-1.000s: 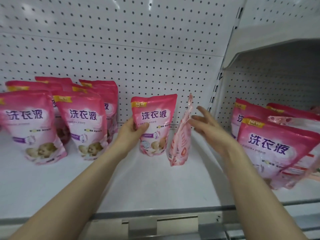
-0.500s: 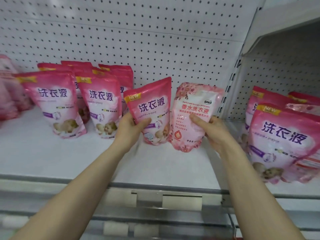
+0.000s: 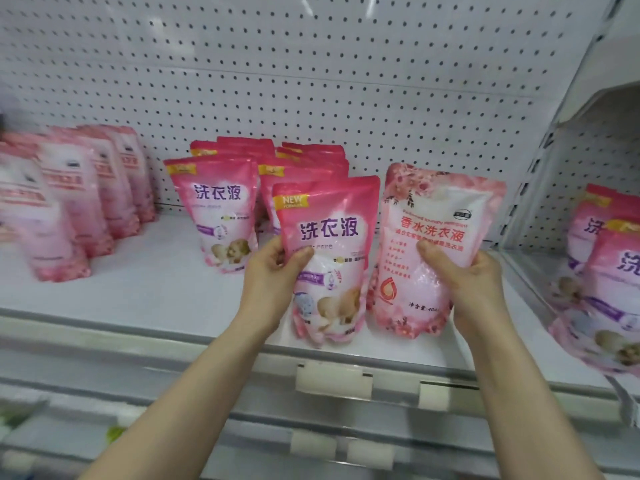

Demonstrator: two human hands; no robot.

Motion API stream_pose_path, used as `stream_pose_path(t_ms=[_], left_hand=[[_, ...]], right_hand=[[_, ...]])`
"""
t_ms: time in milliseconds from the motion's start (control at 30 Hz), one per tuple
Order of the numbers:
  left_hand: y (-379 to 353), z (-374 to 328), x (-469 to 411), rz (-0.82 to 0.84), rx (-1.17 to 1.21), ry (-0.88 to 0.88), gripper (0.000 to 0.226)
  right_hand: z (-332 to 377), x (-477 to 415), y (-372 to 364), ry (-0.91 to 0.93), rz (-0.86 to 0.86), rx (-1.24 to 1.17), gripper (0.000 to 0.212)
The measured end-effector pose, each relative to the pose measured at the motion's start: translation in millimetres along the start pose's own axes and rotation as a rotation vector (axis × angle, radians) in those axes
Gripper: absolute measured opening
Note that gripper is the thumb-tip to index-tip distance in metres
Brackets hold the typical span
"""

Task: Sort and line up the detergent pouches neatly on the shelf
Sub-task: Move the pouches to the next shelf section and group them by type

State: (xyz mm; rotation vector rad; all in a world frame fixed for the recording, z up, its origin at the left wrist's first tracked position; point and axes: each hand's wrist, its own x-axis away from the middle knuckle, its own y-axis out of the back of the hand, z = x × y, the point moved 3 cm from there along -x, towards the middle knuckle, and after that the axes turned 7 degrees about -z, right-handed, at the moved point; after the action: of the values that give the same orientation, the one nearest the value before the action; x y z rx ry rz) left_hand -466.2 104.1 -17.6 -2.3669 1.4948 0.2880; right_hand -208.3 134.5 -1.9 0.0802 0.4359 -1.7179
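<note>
My left hand grips a dark pink pouch with a yellow NEW tag, held upright over the front of the white shelf. My right hand grips a pale pink floral pouch right beside it, facing me. Behind them stands a group of dark pink pouches in rows. A row of pale pink pouches stands at the far left, blurred.
More dark pink pouches sit in the neighbouring bay on the right, past a pegboard divider. A pegboard wall backs the shelf. Price-tag holders line the shelf's front rail.
My right hand took hold of the pale pink pouch and turned it to face me. Both pouches have come forward toward the shelf's front edge, and the view has shifted left.
</note>
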Motion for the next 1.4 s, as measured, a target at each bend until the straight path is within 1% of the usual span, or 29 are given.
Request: stream_pose_path(t_ms=[167,267,400,500,600,733,800,867,933,967,1000,1033,1100,1133,1167,1200,1267,1333,1400], left_hand=[[86.3,-4.6,-29.7,-0.159,0.036,0.023,0.019],[126.8,-1.5,-53.4,-0.199,-0.001,0.020,0.018],[149.6,11.2,-82.5,-0.157,0.006,0.039,0.016],[146.9,18.4,-95.5,-0.077,0.003,0.034,0.014],[145.1,22.5,-102.1,-0.032,-0.022,0.036,0.012],[155.6,19.2,-102.5,-0.002,-0.086,0.038,0.024],[165.0,12.2,-98.5,-0.014,-0.156,0.009,0.034],[176.3,2.2,-84.5,-0.080,-0.241,-0.077,0.041],[186.1,-7.9,-60.7,-0.156,-0.270,-0.187,0.037],[187.2,-12.6,-46.9,-0.141,-0.254,-0.217,0.033],[184.9,-16.9,-33.0,-0.075,-0.229,-0.210,0.030],[179.3,-20.7,-20.5,0.032,-0.211,-0.168,0.030],[164.6,-24.8,0.3,0.259,-0.176,-0.050,0.043],[159.2,-24.8,7.6,0.338,-0.164,-0.005,0.052],[156.6,-24.3,11.8,0.382,-0.169,0.022,0.062],[157.6,-23.9,13.3,0.393,-0.185,0.040,0.069],[168.2,-21.6,12.8,0.357,-0.192,0.073,0.073],[183.4,-17.0,12.0,0.327,-0.193,0.094,0.067],[198.7,-11.7,9.4,0.319,-0.208,0.100,0.060]], right_hand=[[-13.4,27.2,-58.3,-0.089,-0.055,-0.029,0.021],[-21.4,38.4,-84.4,-0.105,-0.111,-0.058,0.019],[-28.8,50.1,-107.0,-0.108,-0.192,-0.097,0.019],[-32.5,56.8,-119.2,-0.089,-0.237,-0.081,0.025],[-35.0,63.0,-129.1,-0.069,-0.263,-0.068,0.027],[-35.5,68.0,-141.0,-0.071,-0.259,-0.039,0.030],[-32.7,70.1,-147.6,-0.073,-0.244,-0.012,0.030],[-27.3,73.4,-153.5,-0.056,-0.223,0.009,0.027],[-18.9,78.6,-161.3,-0.041,-0.179,0.006,0.026],[-13.5,81.5,-166.4,-0.043,-0.150,-0.006,0.025],[-8.1,84.8,-172.8,-0.052,-0.122,-0.021,0.024],[-4.0,88.0,-180.5,-0.061,-0.094,-0.037,0.022],[0.3,96.6,-199.1,-0.081,-0.041,-0.078,0.020],[0.0,101.7,-208.7,-0.103,-0.017,-0.107,0.020],[-1.4,106.8,-217.9,-0.131,0.007,-0.137,0.020],[-3.3,112.2,-226.6,-0.158,0.028,-0.161,0.022],[-8.3,121.9,-240.0,-0.188,0.057,-0.178,0.026],[-10.8,126.3,-248.5,-0.205,0.078,-0.163,0.028],[-4.0,123.1,-254.6,-0.175,0.093,-0.112,0.026]])
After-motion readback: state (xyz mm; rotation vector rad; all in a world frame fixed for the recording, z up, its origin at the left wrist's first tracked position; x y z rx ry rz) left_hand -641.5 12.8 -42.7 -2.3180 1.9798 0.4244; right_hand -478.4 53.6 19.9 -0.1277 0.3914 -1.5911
